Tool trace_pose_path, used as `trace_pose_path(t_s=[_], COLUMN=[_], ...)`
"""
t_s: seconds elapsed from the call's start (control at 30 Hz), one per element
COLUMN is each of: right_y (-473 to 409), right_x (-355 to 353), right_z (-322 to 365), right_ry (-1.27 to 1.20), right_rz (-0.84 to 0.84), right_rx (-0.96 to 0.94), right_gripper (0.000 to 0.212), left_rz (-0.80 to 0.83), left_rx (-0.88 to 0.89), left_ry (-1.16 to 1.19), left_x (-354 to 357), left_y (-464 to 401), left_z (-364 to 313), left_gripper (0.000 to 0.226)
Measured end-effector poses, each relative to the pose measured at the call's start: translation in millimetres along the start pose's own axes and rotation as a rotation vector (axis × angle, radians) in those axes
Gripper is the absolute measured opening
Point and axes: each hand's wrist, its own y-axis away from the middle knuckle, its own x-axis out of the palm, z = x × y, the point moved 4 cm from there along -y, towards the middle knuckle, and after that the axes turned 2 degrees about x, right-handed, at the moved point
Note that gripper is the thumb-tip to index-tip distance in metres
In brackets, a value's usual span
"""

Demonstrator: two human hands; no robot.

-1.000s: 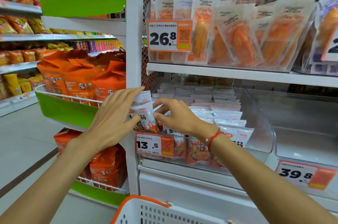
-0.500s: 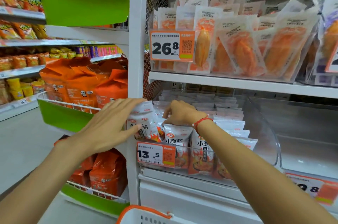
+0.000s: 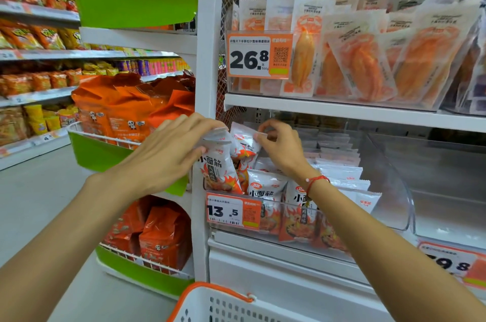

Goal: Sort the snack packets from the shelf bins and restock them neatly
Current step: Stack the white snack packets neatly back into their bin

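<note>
White snack packets with orange flame print fill a clear plastic bin (image 3: 389, 190) on the middle shelf. My left hand (image 3: 168, 155) grips a small stack of these packets (image 3: 218, 169) upright at the bin's left front corner, thumb under, fingers over their tops. My right hand (image 3: 281, 150) pinches the top edge of another packet (image 3: 243, 141) just behind that stack, lifted above the row. More packets (image 3: 265, 190) stand in rows in front and behind, several partly hidden by my right wrist.
A 13.5 price tag (image 3: 232, 212) hangs on the bin front. The bin to the right (image 3: 447, 190) holds nothing visible. Orange-fillet packs (image 3: 363, 58) fill the shelf above. Orange bags (image 3: 123, 111) sit in wire racks at left. A white basket (image 3: 223, 306) is below.
My right hand has risen from among the packets and now lifts one by its top edge. My left hand still holds its stack at the bin's left corner. The camera came closer.
</note>
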Motion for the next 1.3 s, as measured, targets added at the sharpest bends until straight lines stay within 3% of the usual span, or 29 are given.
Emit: trace_pose_path(t_s=[0.2,0.4,0.67,0.9,1.0,1.07,1.13,1.2,1.23,1.3], right_y=[-1,1,2,6,3,1,-1,-1,0,1], right_x=[-1,-3,5,0,0,1,-2,-6,-6,-7], right_z=[0,-5,0,7,9,5,-1,-4,-4,-1], right_ry=[0.045,0.104,0.111,0.045,-0.012,-0.010,-0.010,-0.048,-0.073,-0.106], right_rz=[0.022,0.021,-0.024,-0.115,-0.050,0.028,0.072,0.116,0.143,0.188], right_rx=[-0.012,-0.007,-0.045,-0.069,-0.066,-0.015,0.015,0.013,0.008,-0.026], right_gripper=[0.009,0.007,0.007,0.007,0.013,0.021,0.026,0.027,0.027,0.026], left_rz=[0.102,0.237,0.321,0.229,0.330,0.354,0.158,-0.201,-0.299,-0.254], left_rx=[-0.076,-0.141,-0.113,-0.072,-0.096,-0.154,-0.222,-0.293,-0.319,-0.329], left_ry=[0.138,0.173,-0.023,-0.164,-0.212,-0.190,-0.061,0.085,0.123,0.108], left_x=[7,5,8,15,32,44,41,28,27,42], left_y=[-2,1,-30,-47,-46,-43,-36,-17,-7,9], left_z=[-7,5,-18,-19,-22,-22,-24,-32,-36,-42], left_gripper=[0.020,0.024,0.036,0.006,0.002,0.017,0.036,0.040,0.039,0.046])
